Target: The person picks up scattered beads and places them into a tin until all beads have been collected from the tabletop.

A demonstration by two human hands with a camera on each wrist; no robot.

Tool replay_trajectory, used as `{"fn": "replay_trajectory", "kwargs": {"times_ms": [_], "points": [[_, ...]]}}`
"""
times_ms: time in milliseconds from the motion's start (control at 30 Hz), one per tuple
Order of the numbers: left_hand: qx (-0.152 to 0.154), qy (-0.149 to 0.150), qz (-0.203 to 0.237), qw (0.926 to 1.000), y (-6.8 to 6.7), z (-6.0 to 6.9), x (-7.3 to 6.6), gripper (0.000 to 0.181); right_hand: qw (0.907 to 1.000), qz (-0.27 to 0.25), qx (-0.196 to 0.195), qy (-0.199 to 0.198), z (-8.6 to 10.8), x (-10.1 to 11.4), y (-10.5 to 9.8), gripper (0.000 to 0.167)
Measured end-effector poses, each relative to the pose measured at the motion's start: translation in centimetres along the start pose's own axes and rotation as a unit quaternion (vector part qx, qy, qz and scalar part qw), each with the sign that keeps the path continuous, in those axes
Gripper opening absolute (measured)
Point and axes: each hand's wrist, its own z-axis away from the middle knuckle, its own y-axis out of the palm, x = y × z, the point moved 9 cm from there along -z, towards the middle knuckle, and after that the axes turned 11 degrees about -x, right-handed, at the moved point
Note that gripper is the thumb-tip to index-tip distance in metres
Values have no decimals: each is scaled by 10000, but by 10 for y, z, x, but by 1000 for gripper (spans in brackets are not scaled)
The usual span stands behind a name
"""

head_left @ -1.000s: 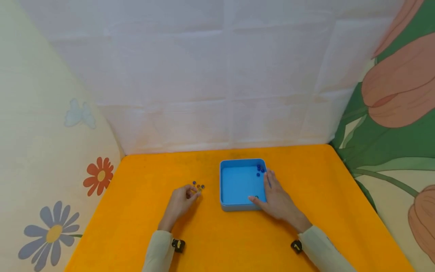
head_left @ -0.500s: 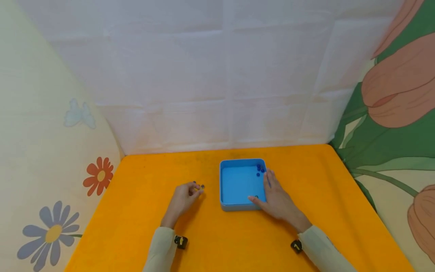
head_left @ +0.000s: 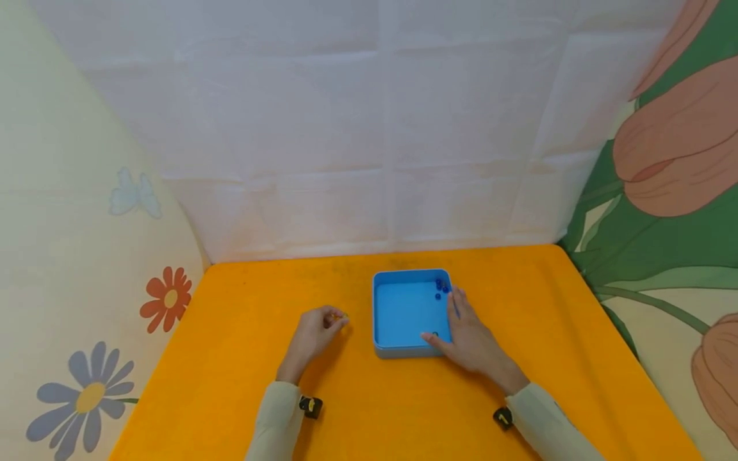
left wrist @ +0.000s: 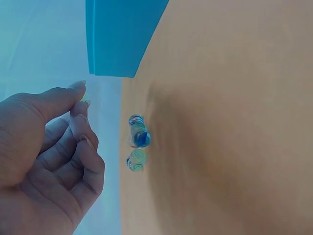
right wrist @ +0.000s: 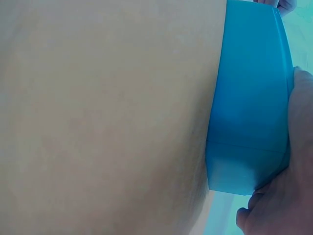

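Observation:
A square blue tray (head_left: pixel 402 351) stands on the orange table, with several dark blue marbles (head_left: pixel 439 286) in its far right corner and a small dark ring-like thing near the right thumb. My right hand (head_left: pixel 474 339) lies over the tray's right side, thumb across the near edge, fingers along the side wall. Left of the tray, my left hand (head_left: pixel 311 333) pinches a small yellowish marble (left wrist: pixel 85 98) between thumb and index finger, raised above the table. Several glass marbles (left wrist: pixel 140 138) rest on the table beside it in the left wrist view; in the head view the hand mostly hides them.
The orange tabletop (head_left: pixel 392 410) reaches to a white cloth backdrop (head_left: pixel 300 128). A flower-printed cloth (head_left: pixel 104 307) hangs at the left, and another with large tulips (head_left: pixel 680 141) stands at the right.
My left hand has moved slightly right and away from me, over the marbles, which it now mostly covers in the head view. The right hand and the tray have stayed put.

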Motion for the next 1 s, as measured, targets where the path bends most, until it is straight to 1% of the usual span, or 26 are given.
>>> {"fn": "replay_trajectory", "kwargs": {"times_ms": [433, 633, 1000], "points": [[-7, 100, 123, 9999, 0, -5, -10, 19, 10000, 60, -30, -18, -1, -1, 1, 117], [3, 115, 138, 9998, -1, -6, -13, 20, 9998, 90, -142, -119, -1, 0, -1, 116], [112, 141, 147, 9997, 2, -12, -22, 20, 10000, 90, -17, -37, -2, 0, 3, 118]]}}
